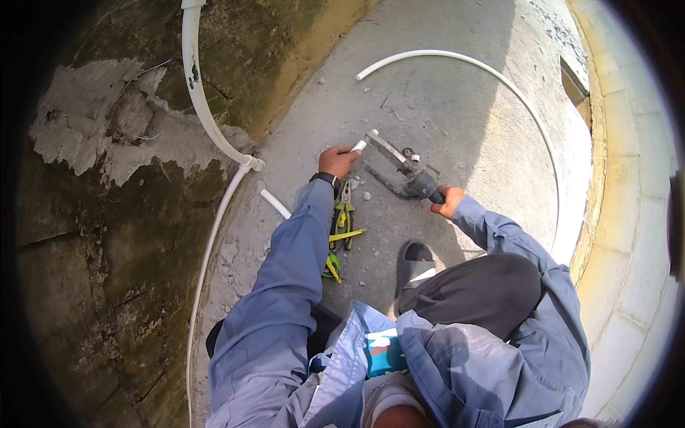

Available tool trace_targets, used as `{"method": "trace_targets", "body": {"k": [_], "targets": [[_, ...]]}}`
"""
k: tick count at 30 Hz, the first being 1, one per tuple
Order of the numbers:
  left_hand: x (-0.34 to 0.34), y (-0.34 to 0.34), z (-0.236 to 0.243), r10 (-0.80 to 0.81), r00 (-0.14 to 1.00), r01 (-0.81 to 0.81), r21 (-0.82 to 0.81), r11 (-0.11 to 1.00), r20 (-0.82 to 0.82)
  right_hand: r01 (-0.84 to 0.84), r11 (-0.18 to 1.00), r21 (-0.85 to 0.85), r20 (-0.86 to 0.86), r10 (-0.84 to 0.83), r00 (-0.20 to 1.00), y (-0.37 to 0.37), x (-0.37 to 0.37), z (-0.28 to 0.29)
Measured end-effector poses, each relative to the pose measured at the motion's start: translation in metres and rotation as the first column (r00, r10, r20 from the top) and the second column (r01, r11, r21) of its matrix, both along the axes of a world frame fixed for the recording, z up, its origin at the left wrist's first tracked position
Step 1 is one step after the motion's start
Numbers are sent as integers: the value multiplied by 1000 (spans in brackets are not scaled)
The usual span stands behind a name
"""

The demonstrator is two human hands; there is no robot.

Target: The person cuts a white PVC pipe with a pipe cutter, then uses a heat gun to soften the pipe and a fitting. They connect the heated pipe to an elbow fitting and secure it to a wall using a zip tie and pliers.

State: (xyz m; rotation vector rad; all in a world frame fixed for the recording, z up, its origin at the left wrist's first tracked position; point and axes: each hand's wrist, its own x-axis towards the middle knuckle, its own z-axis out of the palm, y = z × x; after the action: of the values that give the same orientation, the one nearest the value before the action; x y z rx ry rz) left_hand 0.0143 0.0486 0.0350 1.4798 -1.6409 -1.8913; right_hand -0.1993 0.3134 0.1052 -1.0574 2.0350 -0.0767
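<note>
My left hand [339, 161] is closed around a short white pipe [362, 145]. At the pipe's far end is the tip of a dark-handled tool [421, 184] with a long, flat, pale metal bar; I cannot tell its exact kind or whether the tip touches the pipe. My right hand [448, 202] grips the tool's rear handle from the right. Just below my left hand lie pliers [344, 214] with green and black handles. A yellow strip [347, 235] crosses them, beside a green and yellow item [331, 267] partly hidden by my left sleeve.
Another white pipe [274, 202] lies left of my forearm. A long curved pipe [492, 70] rests on the concrete floor [428, 93] ahead and right. Joined white piping [232, 153] runs along the mossy wall [171, 214] at left. A pale block wall [628, 185] stands at right.
</note>
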Motion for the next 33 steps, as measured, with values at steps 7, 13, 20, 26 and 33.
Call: {"method": "trace_targets", "body": {"k": [7, 13, 20, 26, 33], "targets": [[-3, 1, 2, 7, 1000, -5, 56, 998, -28, 49, 998, -41, -95, -53, 994, 3, 9, -19], [-1, -16, -4, -109, 992, 108, 19, 994, 65, 22, 998, -67, -136, -31, 990, -3, 16, -9], [-2, -25, -4, -185, 981, 184, 21, 983, 66, 3, 1000, 11, -156, -2, 988, -3, 12, -11], [-4, -36, 3, -217, 976, 212, 201, 956, 4, -1, 1000, 28, -164, 6, 986, -6, 15, -6], [-11, -33, 3, -193, 981, 187, 252, 950, 1, -1, 996, 91, -164, 16, 986, -8, 15, -1]]}}
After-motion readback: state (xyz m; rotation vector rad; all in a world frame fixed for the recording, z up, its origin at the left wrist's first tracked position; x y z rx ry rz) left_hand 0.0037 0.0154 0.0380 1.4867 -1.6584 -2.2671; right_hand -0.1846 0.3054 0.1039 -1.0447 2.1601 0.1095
